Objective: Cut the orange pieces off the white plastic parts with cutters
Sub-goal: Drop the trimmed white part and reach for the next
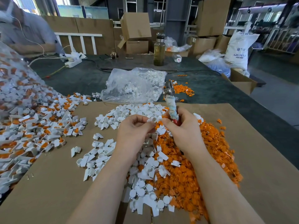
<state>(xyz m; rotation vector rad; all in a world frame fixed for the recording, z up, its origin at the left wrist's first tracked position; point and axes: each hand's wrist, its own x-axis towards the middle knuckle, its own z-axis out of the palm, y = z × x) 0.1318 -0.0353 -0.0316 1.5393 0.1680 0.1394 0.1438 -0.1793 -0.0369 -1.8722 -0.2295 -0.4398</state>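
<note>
The likeliest slip from here is a fumble at the handover; the left hand (135,126) pinches a single white plastic part (152,119) only by its edge, and if the right hand's fingertips nudge it while also minding the tool, it could drop into the heap of already trimmed white pieces (145,172) just below the fingers and be lost among them; whether any orange remains on that part cannot be told, since the fingers hide most of it. A second risk, as I judge it, is the cutters (169,101) themselves; their blades point up and away beyond the right hand (181,126), close to the left fingertips whenever the part is fed in.

The left fingers are curled, thumb and forefinger closed on the white part; the right fingers are wrapped round the cloth-bound handle of the cutters, with the fingertips reaching toward, perhaps touching, the same part; whether the blades are parted I cannot tell.

The orange offcuts (202,159) lie under and to the right of the right hand; the uncut orange-and-white parts (40,126) lie well off to the left of the left fingers, on the cardboard-covered table (64,183).
</note>
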